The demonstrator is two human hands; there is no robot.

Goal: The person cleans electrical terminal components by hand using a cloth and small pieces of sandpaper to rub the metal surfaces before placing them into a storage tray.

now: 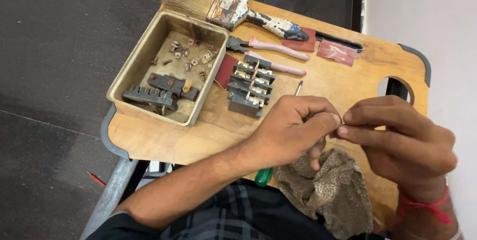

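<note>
My left hand point(290, 130) is closed, thumb and forefinger pinched together, with a brown mesh cloth point(330, 190) hanging beneath it. My right hand point(402, 143) meets it fingertip to fingertip; whatever small piece lies between the fingers is too small to make out. A screwdriver runs under my left hand: its metal tip point(298, 88) shows above the knuckles and its green handle point(264, 176) below the wrist. Just left of my hands sits a black electrical switch block point(251, 87) with metal contacts.
On the wooden board point(348, 81) stands a metal tray point(166, 66) with black parts and several rusty screws. A worn paintbrush point(223, 4), pink-handled pliers point(271, 53) and red sandpaper pieces point(338, 51) lie at the far side. The board has a round hole point(395, 87).
</note>
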